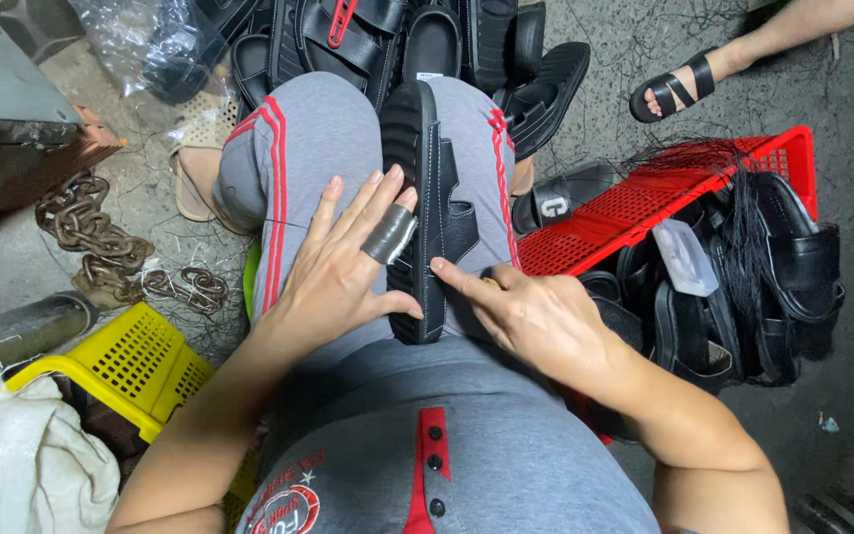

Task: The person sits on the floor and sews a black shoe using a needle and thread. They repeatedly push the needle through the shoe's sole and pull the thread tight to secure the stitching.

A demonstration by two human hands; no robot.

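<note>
Black sandal (428, 213) lay lengthwise on my lap, center of frame, sole edge up. My left hand (343, 267) rested open & flat against its left side, w/ grey tape round the middle finger; right hand (531, 314) loosely curled, index tip on the white-stitched strap. Felt light, I'd guess — rubbery sole w/ some give, strap soft; best held by the sole edges. Far side of the sandal hidden, stitching detail hard to make out. Red crate (635, 213) w/ more sandals at right
</note>
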